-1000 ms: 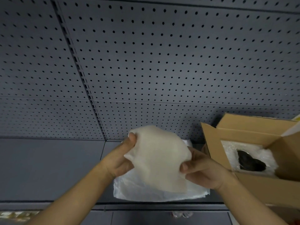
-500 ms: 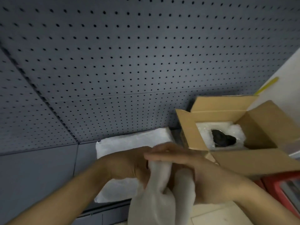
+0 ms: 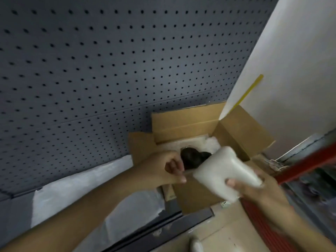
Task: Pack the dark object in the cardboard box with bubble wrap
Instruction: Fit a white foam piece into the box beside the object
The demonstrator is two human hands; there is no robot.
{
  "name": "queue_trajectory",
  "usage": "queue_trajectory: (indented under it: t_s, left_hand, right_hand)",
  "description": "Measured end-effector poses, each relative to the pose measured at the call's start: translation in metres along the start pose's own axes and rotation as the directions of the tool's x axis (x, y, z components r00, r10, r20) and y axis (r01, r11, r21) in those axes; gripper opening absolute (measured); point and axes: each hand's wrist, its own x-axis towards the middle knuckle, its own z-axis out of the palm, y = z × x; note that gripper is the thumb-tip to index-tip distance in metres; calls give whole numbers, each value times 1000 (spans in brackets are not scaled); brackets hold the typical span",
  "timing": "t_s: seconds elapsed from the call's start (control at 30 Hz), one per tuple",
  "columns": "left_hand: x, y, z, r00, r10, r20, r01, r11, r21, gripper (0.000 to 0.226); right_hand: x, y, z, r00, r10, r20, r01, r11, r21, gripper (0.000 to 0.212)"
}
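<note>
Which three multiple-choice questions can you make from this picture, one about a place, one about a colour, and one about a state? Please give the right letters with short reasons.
1. Where is the dark object?
A. inside the cardboard box
B. on the floor
C. in the left hand

2. What colour is the folded wrap in the right hand?
A. red
B. white
C. black

3. In what state are the box flaps?
A. taped shut
B. folded closed
C. open

Answers: 1 A, it lies on white padding within the box walls. 2 B, the bundle is pale white. 3 C, the flaps stand outward and the inside shows, while the left hand grips the near edge.
</note>
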Motion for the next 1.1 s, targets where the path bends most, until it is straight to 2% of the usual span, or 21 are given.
queue_trajectory:
  t_s: [0.07, 0.13, 0.2, 0.27, 0.33, 0.43, 0.5, 0.57, 0.73, 0.9, 0.97, 1.03, 1.07, 1.1]
  left_hand:
    - [44, 16, 17, 998, 21, -55, -11, 983, 184, 18]
    - [88, 26, 43, 1000, -11, -4, 12, 957, 288, 26]
    - [127, 28, 71, 989, -96, 109, 49, 926, 374, 38]
    - [156, 30, 91, 965, -181, 192, 97, 920, 379, 48]
    - [172, 25, 103, 948, -204, 244, 133, 951, 278, 55]
    - [181, 12, 109, 920, -245, 307, 198, 964, 175, 79]
    - [184, 6, 109, 882, -322, 345, 255, 940, 226, 99]
    - [189, 6, 108, 851, -380, 363, 266, 907, 325, 104]
    - [194, 15, 102, 812, -432, 392, 280, 878, 387, 103]
    - [192, 16, 104, 872, -365, 327, 232, 895, 381, 87]
    - [191, 18, 107, 887, -349, 302, 211, 889, 407, 75]
    - [190, 19, 111, 891, -348, 291, 196, 874, 444, 61]
    - [189, 17, 114, 894, -350, 281, 193, 865, 462, 56]
    - [187, 16, 117, 902, -347, 258, 193, 856, 479, 51]
  right_hand:
    - [48, 9, -47, 985, -55, -161, 32, 990, -140, 45]
    - [93, 9, -76, 981, -122, -151, 60, 930, -363, 36]
    - [139, 20, -88, 974, -211, -78, 140, 842, -521, 47]
    - [177, 32, -90, 977, -209, 28, 186, 791, -583, 59]
    - [203, 39, -88, 985, -126, 121, 174, 750, -638, 54]
    - [220, 43, -86, 952, -107, 286, 287, 632, -720, 48]
    - [226, 45, -89, 935, -135, 329, 341, 604, -721, 47]
    - [229, 44, -90, 921, -142, 362, 374, 574, -728, 47]
    - [233, 48, -88, 876, -161, 454, 475, 451, -756, 45]
    - [238, 48, -87, 816, -176, 551, 572, 382, -726, 42]
    - [243, 49, -88, 765, -137, 630, 637, 311, -705, 40]
    - [245, 52, -85, 677, -105, 729, 731, 214, -648, 38]
    - [248, 54, -82, 622, -117, 774, 783, 133, -608, 38]
    - [250, 57, -80, 598, -106, 795, 799, 156, -580, 39]
